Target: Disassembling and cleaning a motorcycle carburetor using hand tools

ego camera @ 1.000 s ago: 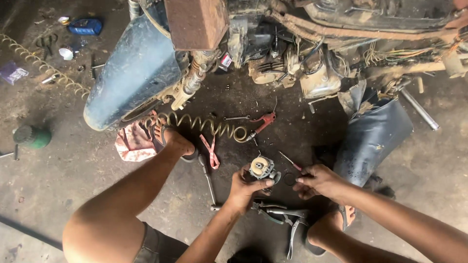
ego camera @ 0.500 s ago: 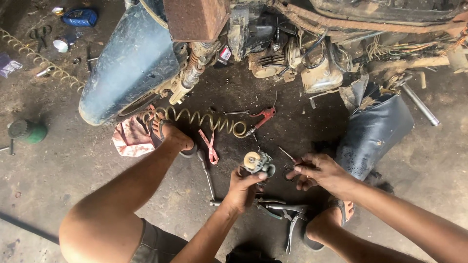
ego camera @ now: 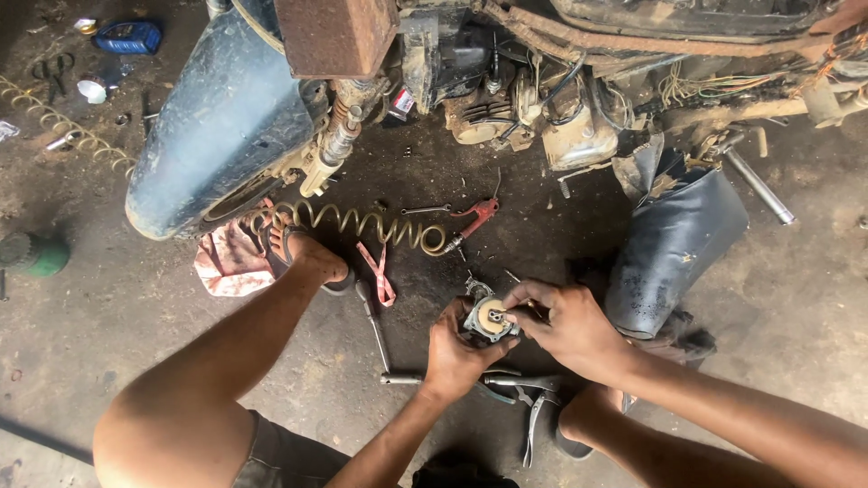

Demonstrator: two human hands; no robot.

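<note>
My left hand [ego camera: 457, 355] grips a small round metal engine part [ego camera: 489, 318] with a pale disc on top, holding it just above the oily floor. My right hand [ego camera: 565, 327] rests against the part's right side, with its fingertips pinching at the top of the disc. Whether a small piece sits between those fingers cannot be told. A motorcycle [ego camera: 506, 99] without its covers stands right beyond the hands, its engine exposed.
Red-handled pliers [ego camera: 380, 271], a long socket wrench [ego camera: 378, 334], a coiled hose with a red air gun [ego camera: 470, 217] and dark pliers [ego camera: 533, 407] lie on the floor around the hands. My sandalled foot [ego camera: 307, 258] rests beside a pink rag [ego camera: 231, 262]. A blue container [ego camera: 127, 36] sits far left.
My right hand has moved left onto the metal part, which my left hand keeps holding. The view has shifted slightly so the motorcycle sits higher in the picture.
</note>
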